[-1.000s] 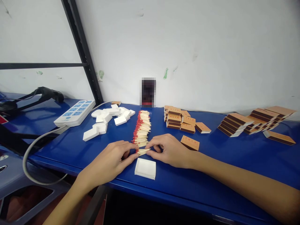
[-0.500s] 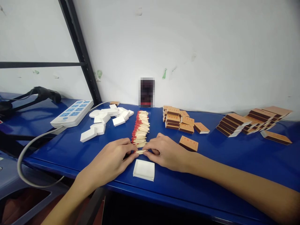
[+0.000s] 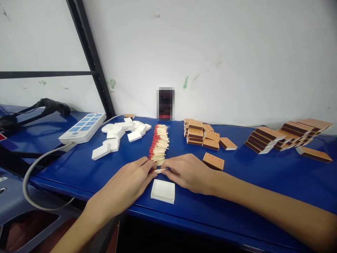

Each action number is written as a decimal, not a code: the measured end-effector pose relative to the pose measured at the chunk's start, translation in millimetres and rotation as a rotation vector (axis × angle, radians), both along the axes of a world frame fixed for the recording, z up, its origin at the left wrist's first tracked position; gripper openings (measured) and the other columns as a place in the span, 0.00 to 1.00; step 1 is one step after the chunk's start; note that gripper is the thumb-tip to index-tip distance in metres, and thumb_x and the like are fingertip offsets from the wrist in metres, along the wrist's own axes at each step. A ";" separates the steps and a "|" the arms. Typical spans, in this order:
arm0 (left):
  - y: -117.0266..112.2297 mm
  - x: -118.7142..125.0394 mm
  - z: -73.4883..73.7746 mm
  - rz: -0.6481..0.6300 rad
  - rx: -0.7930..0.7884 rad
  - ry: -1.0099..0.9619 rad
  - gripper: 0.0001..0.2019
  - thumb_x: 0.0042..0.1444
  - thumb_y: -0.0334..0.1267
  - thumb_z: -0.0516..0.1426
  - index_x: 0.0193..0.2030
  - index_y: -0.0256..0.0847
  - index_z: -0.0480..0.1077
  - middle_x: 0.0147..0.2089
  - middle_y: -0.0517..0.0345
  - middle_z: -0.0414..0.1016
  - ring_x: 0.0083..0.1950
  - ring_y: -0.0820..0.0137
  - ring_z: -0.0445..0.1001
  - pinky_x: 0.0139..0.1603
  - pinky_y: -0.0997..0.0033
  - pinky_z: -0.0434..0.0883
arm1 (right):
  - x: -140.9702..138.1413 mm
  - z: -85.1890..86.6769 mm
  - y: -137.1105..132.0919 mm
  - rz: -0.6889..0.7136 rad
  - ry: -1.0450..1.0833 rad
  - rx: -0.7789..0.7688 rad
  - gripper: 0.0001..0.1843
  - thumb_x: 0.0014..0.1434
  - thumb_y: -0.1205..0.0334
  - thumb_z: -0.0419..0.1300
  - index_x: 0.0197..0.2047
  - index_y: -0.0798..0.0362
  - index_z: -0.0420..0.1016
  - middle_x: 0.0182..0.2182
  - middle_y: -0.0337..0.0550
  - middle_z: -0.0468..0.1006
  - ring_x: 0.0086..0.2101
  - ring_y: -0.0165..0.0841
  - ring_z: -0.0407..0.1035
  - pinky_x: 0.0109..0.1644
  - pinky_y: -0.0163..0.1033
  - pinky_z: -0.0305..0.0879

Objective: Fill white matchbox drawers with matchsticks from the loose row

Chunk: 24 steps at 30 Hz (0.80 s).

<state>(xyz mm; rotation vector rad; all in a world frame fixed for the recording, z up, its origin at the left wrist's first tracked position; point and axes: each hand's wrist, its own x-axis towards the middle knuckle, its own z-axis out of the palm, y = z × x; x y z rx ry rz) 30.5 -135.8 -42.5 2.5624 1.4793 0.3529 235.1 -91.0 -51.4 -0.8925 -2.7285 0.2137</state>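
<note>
The fingers (image 3: 147, 168) of the left hand (image 3: 126, 184) and the fingers (image 3: 168, 165) of the right hand (image 3: 188, 172) are narrowed onto a small bundle of red-tipped wooden matchsticks (image 3: 158, 170), one hand at each end. The bundle lies low over the blue worktop (image 3: 250, 175); whether it rests on the surface cannot be told. Gripping both ends appears to keep the sticks parallel and level.

Just behind the bundle, the long row of red-tipped matchsticks (image 3: 159, 143) runs away from the person, with the heads to the left. Just in front of the fingers, a shallow white cardboard tray (image 3: 163, 190) sits open side up, near the worktop's front edge. Little surface remains between the tray and that edge.

A single orange cardboard sleeve (image 3: 213, 161) lies just beside the right hand. A stack of orange sleeves (image 3: 200, 135) stands farther back, and fanned rows of orange sleeves (image 3: 286, 135) lie well apart to the right. A loose heap of white trays (image 3: 118, 135) lies to the left of the row, with a white power strip (image 3: 83, 127) beyond it. A black metal frame post (image 3: 92, 63) rises at the left rear.

Bare worktop lies under the right forearm and between the left hand and the heap.
</note>
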 end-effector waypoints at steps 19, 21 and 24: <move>8.5 -2.8 6.7 -0.151 -0.026 0.201 0.10 0.70 0.36 0.42 0.47 0.40 0.62 0.40 0.53 0.75 0.37 0.61 0.76 0.35 0.64 0.67 | 1.5 1.4 1.9 -0.067 0.116 -0.134 0.07 0.61 0.64 0.57 0.35 0.54 0.76 0.15 0.28 0.61 0.19 0.22 0.51 0.27 0.32 0.45; 8.0 -3.6 10.0 -0.154 -0.034 0.202 0.09 0.70 0.36 0.42 0.46 0.40 0.62 0.40 0.54 0.75 0.37 0.61 0.76 0.36 0.64 0.66 | 1.6 4.6 0.2 -0.068 0.128 -0.147 0.07 0.61 0.64 0.57 0.35 0.54 0.76 0.15 0.28 0.61 0.19 0.22 0.51 0.27 0.32 0.46; 4.0 -4.3 16.6 -0.160 -0.047 0.183 0.10 0.70 0.39 0.41 0.45 0.41 0.62 0.39 0.56 0.74 0.37 0.62 0.75 0.37 0.64 0.65 | 1.5 14.1 -7.0 -0.096 0.140 -0.194 0.07 0.60 0.64 0.57 0.33 0.54 0.77 0.15 0.28 0.61 0.18 0.22 0.50 0.26 0.32 0.46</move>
